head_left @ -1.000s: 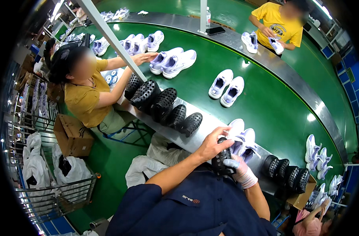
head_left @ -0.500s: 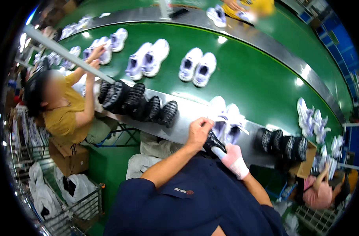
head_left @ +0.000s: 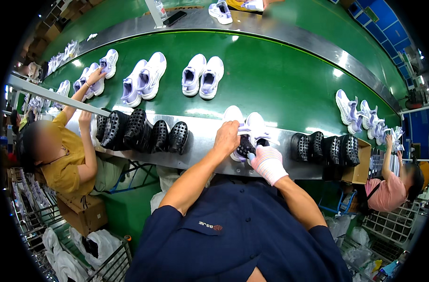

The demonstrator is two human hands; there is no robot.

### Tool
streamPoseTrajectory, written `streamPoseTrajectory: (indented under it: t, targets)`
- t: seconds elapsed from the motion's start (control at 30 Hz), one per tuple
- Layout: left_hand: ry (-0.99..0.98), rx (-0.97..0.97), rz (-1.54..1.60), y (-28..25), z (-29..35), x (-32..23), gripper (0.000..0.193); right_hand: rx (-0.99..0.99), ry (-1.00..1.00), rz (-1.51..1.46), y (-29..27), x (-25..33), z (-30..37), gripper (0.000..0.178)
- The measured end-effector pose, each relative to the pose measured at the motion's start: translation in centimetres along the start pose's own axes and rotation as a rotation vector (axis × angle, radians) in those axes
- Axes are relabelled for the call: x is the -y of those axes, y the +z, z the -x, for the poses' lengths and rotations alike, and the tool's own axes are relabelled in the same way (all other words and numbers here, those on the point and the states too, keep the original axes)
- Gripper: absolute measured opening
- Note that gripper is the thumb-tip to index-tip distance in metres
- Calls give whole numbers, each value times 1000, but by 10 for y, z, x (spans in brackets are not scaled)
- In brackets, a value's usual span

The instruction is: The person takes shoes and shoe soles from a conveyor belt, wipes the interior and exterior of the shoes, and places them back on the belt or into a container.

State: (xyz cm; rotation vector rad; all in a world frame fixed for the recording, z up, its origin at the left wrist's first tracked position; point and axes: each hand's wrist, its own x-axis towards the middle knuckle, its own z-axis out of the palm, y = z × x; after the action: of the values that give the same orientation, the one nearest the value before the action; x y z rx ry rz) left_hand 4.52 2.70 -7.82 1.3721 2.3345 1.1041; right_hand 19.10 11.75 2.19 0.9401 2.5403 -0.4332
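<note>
A pair of white-and-lilac sneakers stands before me, toes away: the left sneaker [head_left: 233, 113] and the right sneaker [head_left: 256, 123]. My bare left hand [head_left: 226, 139] is closed on the left sneaker at its tongue and opening. A black studded shoe tree [head_left: 244, 147] sits partly inside that opening. In a pink-and-white striped glove, my right hand [head_left: 269, 164] grips the near end of the shoe tree; its fingers are partly hidden. Loose laces lie over the right sneaker's opening.
Black shoe trees [head_left: 170, 137] stand on the metal ledge [head_left: 200, 157] at left, more shoe trees [head_left: 334, 149] at right. The green belt [head_left: 280, 89] carries further sneakers [head_left: 202, 77]. A co-worker in yellow [head_left: 73, 160] sits left, another in pink [head_left: 386, 192] right. A metal post rises at left.
The shoe tree has gone from in front of the sneakers into the left sneaker's opening. My left hand has come onto that sneaker. The whole view has shifted, and the left co-worker's hands have moved apart.
</note>
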Motion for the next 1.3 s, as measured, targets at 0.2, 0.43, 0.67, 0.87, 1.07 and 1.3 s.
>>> streamPoseTrajectory:
  t: [0.2,0.43,0.67,0.87,1.07,1.3]
  targets:
    - [-91,105,84,1,5,0,30,-67,-36,-40,53,23,-40,25]
    - [-105,254,143,-6,0,16,31,-104,-241,33,88,16,-42,21]
    - [-94,236,195,-17,4,31,40,-368,-161,-364,88,1,-27,40]
    - [-413,175,183,-13,47,3,84,-235,15,-316,105,4,-58,42]
    - [-588,100,-48,25,53,15,59,-266,106,-230,119,20,-67,19]
    - [-472,139,-98,33,48,13,44,-256,138,-302,126,9,-66,15]
